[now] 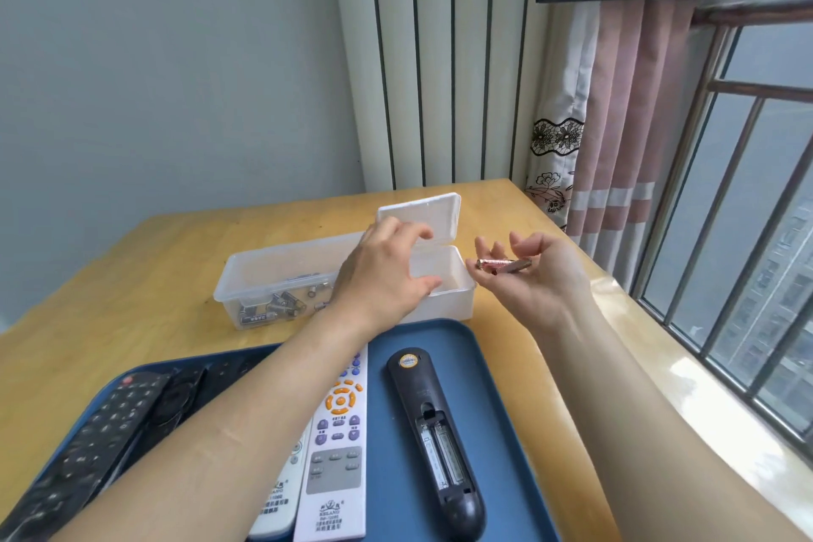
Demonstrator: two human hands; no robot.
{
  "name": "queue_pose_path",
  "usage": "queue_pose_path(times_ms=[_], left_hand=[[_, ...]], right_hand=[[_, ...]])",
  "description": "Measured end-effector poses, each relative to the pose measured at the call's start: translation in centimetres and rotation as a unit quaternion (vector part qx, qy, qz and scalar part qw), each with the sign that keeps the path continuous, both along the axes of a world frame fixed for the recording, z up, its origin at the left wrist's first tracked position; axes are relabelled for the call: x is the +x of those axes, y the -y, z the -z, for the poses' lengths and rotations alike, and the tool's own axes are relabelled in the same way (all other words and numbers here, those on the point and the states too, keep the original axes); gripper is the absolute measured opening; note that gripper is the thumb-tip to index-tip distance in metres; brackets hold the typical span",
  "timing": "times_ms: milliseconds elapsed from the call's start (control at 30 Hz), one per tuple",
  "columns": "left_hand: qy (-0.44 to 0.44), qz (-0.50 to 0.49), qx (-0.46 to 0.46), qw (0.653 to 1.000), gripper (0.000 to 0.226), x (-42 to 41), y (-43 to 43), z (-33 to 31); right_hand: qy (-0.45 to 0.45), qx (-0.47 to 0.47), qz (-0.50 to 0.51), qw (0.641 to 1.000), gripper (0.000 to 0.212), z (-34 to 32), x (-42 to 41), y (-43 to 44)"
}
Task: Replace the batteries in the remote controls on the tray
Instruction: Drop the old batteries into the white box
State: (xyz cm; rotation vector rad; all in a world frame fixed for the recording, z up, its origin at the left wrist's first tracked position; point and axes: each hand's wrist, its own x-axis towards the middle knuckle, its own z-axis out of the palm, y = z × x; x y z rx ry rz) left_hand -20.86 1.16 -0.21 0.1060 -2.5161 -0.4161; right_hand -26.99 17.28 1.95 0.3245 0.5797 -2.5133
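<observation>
Beyond the tray [501, 374], right hand [539, 277] pinches batteries [501, 264], left hand [385, 277] hovers open-fingered — black remote [433, 431] on it lies uncovered, likely awaiting cells.

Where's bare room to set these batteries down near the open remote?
Bare tray strip between the white remote and the open black remote; bare table right of the tray. The tray's left side is crowded with overlapping dark remotes.

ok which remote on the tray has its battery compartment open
The black remote at the right of the tray, face down, bay exposed; the others lie buttons up.
</observation>
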Motion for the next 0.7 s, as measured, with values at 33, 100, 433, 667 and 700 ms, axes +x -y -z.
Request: queue_pose_path(times_ms=[33, 100, 433, 667, 700], left_hand=[[0.006, -0.012, -0.022, 1.000, 0.065, 0.0, -0.1, -0.2], [0.043, -0.029, -0.046, 0.998, 0.086, -0.1, 0.0, -0.6], [0.160, -0.006, -0.012, 0.987, 0.071, 0.3, 0.5, -1.0], [0.060, 0.010, 0.070, 0.996, 0.020, 1.3, 1.1, -0.7], [0.056, 0.005, 0.078, 0.995, 0.019, 1.6, 1.1, -1.1]], right_hand=[[-0.019, 0.020, -0.005, 1.000, 0.045, -0.1, 0.0, 0.1], [-0.065, 0.081, -0.020, 0.994, 0.058, -0.3, 0.0, 0.8], [-0.341, 0.391, -0.016, 0.855, 0.060, 0.7, 0.9, 4.1], [-0.437, 0.490, 0.006, 0.754, 0.048, 0.2, 0.1, 2.0], [-0.454, 0.509, -0.016, 0.731, 0.045, 0.0, 0.0, 1.6]])
